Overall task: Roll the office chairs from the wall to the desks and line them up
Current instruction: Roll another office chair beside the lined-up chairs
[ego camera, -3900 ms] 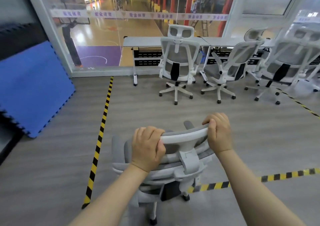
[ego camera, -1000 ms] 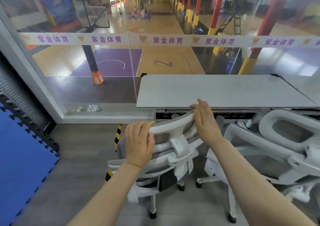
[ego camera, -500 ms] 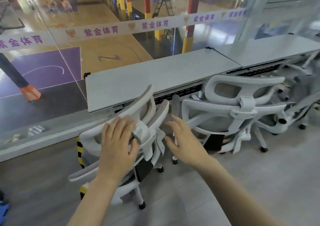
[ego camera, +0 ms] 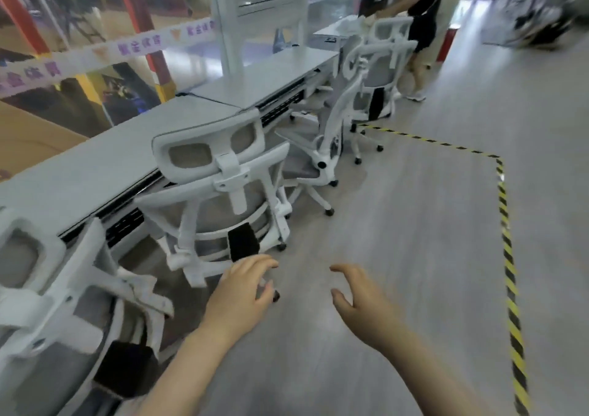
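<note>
Grey wood-look floor [ego camera: 414, 240] spreads to the right, crossed by yellow-and-black tape [ego camera: 506, 256], while a long pale table [ego camera: 95, 167] runs along the glass wall on the left. White mesh office chairs stand along the table: the nearest chair [ego camera: 47, 304] at lower left, a second chair [ego camera: 223, 192] just beyond it, a third chair [ego camera: 322, 148] turned sideways, and a far chair [ego camera: 379, 74] beside a standing person [ego camera: 420, 17]. Both hands hang over the floor clear of the chairs, the left hand [ego camera: 242, 291] and right hand [ego camera: 360, 301] each with a loose, empty grip, fingers relaxed and spread.

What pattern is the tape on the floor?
The floor tape has yellow and black diagonal stripes, seen in the head view.
</note>
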A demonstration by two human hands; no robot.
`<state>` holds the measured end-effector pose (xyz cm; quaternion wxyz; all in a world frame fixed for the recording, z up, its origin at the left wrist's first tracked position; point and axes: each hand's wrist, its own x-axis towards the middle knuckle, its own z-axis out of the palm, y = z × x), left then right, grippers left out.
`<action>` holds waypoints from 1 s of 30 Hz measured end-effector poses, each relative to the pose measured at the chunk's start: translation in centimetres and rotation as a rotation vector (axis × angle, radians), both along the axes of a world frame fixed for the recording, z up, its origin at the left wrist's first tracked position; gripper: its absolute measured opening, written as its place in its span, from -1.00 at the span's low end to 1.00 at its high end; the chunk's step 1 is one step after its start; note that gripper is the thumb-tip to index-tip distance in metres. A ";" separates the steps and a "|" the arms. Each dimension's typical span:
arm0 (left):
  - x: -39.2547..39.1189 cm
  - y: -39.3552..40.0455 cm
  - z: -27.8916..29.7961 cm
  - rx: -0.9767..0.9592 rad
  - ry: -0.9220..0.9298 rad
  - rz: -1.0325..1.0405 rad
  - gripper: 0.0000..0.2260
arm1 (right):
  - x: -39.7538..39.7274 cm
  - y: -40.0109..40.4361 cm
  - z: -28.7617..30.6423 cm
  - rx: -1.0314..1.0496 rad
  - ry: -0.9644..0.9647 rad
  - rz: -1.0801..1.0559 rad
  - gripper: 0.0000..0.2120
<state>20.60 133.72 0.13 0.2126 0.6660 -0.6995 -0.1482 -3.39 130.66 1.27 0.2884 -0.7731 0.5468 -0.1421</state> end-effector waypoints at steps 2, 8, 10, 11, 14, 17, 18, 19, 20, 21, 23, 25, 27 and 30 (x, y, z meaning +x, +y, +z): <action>-5.5 -1.2 -0.1 0.020 -0.022 -0.105 -0.68 | -6.1 1.4 -0.2 -0.004 -0.004 -0.099 -0.65; -22.9 -2.7 -0.1 0.084 0.011 -0.428 -0.49 | -23.1 6.6 -1.2 0.042 0.028 -0.402 -0.68; -28.5 -3.0 0.0 0.109 0.003 -0.547 -0.51 | -28.0 8.6 -1.3 0.052 0.019 -0.513 -0.68; -31.3 -3.1 0.0 0.120 0.002 -0.607 -0.49 | -30.3 9.7 -1.4 0.056 0.016 -0.573 -0.68; -39.0 -3.7 -0.6 0.162 -0.023 -0.772 -0.55 | -36.6 13.0 -1.8 0.061 0.006 -0.759 -0.71; -46.6 -4.3 -1.0 0.166 -0.038 -0.922 -0.63 | -42.0 16.3 -2.5 0.071 0.006 -0.936 -0.75; -49.2 -4.5 -1.1 0.164 -0.038 -0.969 -0.70 | -43.6 17.2 -2.6 0.077 0.002 -0.993 -0.76; -51.7 -4.6 -1.2 0.169 -0.042 -1.011 -0.75 | -45.2 18.1 -2.7 0.083 -0.005 -1.047 -0.77; -54.2 -4.8 -1.4 0.168 -0.035 -1.051 -0.77 | -46.9 18.8 -2.8 0.091 -0.007 -1.096 -0.77; -56.7 -5.2 -1.6 0.168 -0.030 -1.088 -0.78 | -48.5 19.4 -2.8 0.098 -0.005 -1.137 -0.77; -61.7 -6.3 -1.8 0.171 -0.019 -1.161 -0.79 | -52.0 19.8 -3.0 0.095 -0.006 -1.218 -0.76; -66.7 -7.9 -2.1 0.171 -0.015 -1.231 -0.79 | -55.6 19.5 -3.2 0.094 -0.012 -1.299 -0.76; -71.6 -9.9 -2.3 0.153 -0.025 -1.288 -0.80 | -59.2 18.7 -3.4 0.091 -0.019 -1.370 -0.77; -78.4 -12.9 -2.0 0.113 -0.065 -1.365 -0.81 | -64.3 17.5 -3.5 0.097 -0.041 -1.458 -0.78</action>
